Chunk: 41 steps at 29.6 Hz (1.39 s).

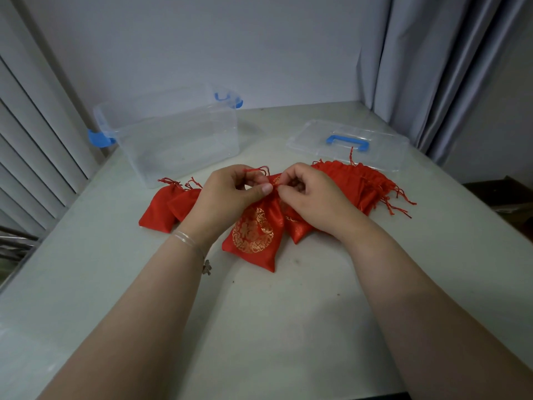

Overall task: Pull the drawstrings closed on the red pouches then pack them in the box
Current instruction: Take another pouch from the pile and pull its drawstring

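Observation:
A red pouch with a gold emblem [253,236] lies on the table between my hands, its neck gathered under my fingers. My left hand [227,194] pinches the pouch's neck, with a loop of red drawstring [258,169] above its fingers. My right hand [308,194] pinches the drawstring at the same neck. Two red pouches with gathered necks [170,204] lie to the left. A pile of several red pouches [366,180] lies to the right, partly hidden by my right hand. The clear plastic box [173,134] with blue latches stands open at the back left.
The box's clear lid [346,140] with a blue handle lies at the back right, just behind the pile. A grey curtain [432,67] hangs at the right, and slatted panels [31,145] stand at the left. The table's left edge [57,209] runs diagonally.

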Each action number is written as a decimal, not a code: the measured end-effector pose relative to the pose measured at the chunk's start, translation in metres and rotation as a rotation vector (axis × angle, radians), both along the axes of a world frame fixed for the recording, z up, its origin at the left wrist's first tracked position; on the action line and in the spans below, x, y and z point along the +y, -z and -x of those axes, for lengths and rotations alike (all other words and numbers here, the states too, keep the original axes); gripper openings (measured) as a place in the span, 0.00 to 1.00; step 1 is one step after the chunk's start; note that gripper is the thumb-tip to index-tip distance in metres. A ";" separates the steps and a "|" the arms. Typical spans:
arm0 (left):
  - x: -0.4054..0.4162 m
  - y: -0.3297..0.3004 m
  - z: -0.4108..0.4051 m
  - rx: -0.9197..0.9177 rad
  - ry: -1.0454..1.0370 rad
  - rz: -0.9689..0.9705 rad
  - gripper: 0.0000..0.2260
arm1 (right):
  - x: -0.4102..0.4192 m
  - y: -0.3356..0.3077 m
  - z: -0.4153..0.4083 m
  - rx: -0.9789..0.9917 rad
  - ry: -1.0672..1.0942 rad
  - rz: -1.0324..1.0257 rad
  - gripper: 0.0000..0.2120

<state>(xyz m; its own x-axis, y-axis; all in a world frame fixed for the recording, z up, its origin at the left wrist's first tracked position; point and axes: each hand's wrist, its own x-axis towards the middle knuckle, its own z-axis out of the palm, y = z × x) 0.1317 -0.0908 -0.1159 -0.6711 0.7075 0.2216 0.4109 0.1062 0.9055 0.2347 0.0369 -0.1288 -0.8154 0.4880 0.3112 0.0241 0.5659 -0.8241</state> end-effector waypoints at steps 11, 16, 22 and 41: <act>0.005 0.007 -0.003 0.479 -0.143 0.190 0.04 | -0.005 0.002 0.001 0.033 -0.044 -0.233 0.03; 0.005 0.004 -0.005 0.370 -0.159 0.156 0.02 | 0.000 0.002 0.000 0.136 -0.050 -0.052 0.12; 0.004 0.004 -0.006 0.364 -0.091 0.129 0.03 | -0.005 -0.002 0.000 0.134 -0.029 0.025 0.07; -0.004 -0.007 0.004 -0.410 -0.077 -0.114 0.03 | -0.009 -0.006 -0.004 0.189 -0.027 -0.028 0.05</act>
